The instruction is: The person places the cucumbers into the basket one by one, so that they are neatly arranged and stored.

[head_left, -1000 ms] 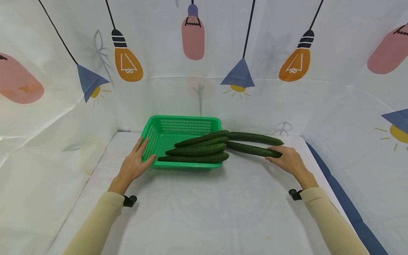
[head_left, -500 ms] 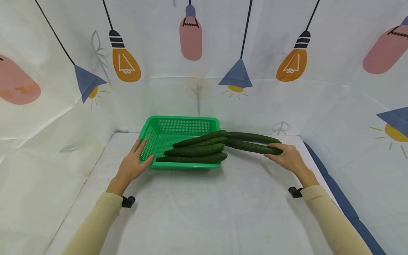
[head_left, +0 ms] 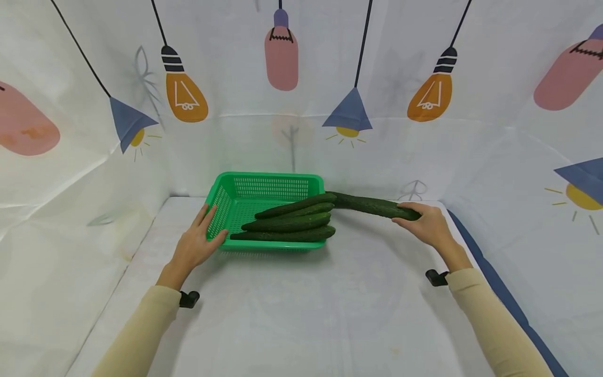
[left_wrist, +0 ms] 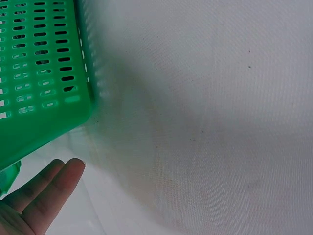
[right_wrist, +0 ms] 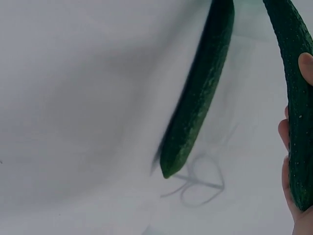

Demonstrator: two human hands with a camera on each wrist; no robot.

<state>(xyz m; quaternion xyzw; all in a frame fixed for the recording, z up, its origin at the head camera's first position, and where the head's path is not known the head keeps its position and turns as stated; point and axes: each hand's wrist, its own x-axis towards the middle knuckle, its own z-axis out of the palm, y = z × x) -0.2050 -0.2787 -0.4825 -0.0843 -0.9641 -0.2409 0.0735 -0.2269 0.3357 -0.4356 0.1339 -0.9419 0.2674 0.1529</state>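
Observation:
My right hand (head_left: 427, 226) grips the right end of a dark green cucumber (head_left: 369, 205), which slants left toward the basket. In the right wrist view the thumb and fingers wrap the held cucumber (right_wrist: 295, 105), while another cucumber (right_wrist: 200, 93) lies on the cloth beside it. From the head camera the held one covers most or all of that second cucumber. Several cucumbers (head_left: 287, 222) rest in a green plastic basket (head_left: 275, 176), their right ends on or over its right rim. At the basket's left side is my left hand (head_left: 193, 247), fingers spread and straight, thumb near the front corner.
A white cloth covers the table (head_left: 292, 309). Behind it hangs a white sheet (head_left: 254, 141) printed with lamps and bulbs, close to the basket's back. A dark blue strip (head_left: 494, 283) runs along the table's right edge.
My right hand has lifted the cucumber slightly and shifted it back, so it now overlaps the cucumber behind it. The left hand and the basket have stayed in place.

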